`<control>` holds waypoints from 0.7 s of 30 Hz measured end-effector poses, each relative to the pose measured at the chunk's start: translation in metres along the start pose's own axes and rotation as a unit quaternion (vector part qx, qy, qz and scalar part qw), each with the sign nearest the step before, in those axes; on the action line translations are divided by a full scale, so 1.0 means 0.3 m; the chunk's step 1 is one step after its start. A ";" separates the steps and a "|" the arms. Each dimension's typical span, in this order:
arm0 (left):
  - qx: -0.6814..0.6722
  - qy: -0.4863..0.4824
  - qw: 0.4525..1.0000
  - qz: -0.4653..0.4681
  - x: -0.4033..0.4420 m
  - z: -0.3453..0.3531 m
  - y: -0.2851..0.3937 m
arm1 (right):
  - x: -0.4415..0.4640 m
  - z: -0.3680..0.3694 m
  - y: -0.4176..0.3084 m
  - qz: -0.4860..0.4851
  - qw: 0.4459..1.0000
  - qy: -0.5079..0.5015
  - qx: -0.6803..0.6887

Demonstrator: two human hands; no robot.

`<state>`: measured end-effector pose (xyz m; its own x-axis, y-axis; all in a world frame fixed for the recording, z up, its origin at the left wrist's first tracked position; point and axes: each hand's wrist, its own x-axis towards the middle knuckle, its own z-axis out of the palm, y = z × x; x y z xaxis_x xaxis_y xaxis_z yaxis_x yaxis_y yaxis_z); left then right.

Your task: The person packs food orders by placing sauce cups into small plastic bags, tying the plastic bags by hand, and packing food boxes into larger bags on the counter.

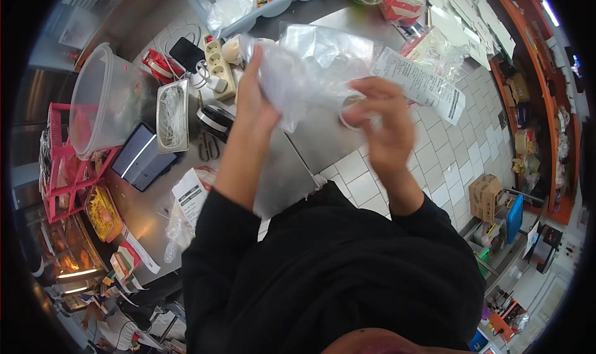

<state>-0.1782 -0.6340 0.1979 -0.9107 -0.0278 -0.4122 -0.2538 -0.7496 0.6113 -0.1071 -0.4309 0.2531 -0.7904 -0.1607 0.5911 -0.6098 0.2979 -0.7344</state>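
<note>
My left hand (256, 103) is closed around crumpled clear plastic bags (285, 75), raised above the metal counter. My right hand (388, 121) is lifted to the right of them, its fingers bent and smeared by motion. Beside its fingertips shows a white round rim (349, 119); whether the fingers grip it or only pass in front of it is unclear. Behind the hands lies a flat, clear plastic bag (329, 44). A long printed receipt (419, 84) extends past my right hand, over the counter's edge.
Left on the counter are a large clear tub (93, 106), a tablet (144, 156), a metal tray (172, 115), scissors (208, 147) and a power strip (218, 65). A grey bin (248, 22) stands at the back. Tiled floor (434, 149) shows right, with orange shelving (546, 106) beyond.
</note>
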 end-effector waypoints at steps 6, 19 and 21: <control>0.046 0.005 0.999 0.004 0.136 0.119 0.022 | 0.083 -0.204 -0.046 0.165 0.942 0.164 0.243; -0.112 -0.334 0.900 -0.258 -0.423 -0.036 -0.237 | -0.024 -0.250 -0.067 0.371 0.835 0.071 0.401; -0.077 -0.303 0.924 -0.220 -0.489 -0.077 -0.192 | -0.036 -0.234 -0.063 0.353 0.839 0.057 0.409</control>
<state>-0.0224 -0.6021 0.2075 -0.7576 0.6423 -0.1159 -0.6361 -0.6869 0.3515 -0.0830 -0.3688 0.2841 -0.9892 -0.1117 -0.0950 0.1370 -0.4727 -0.8705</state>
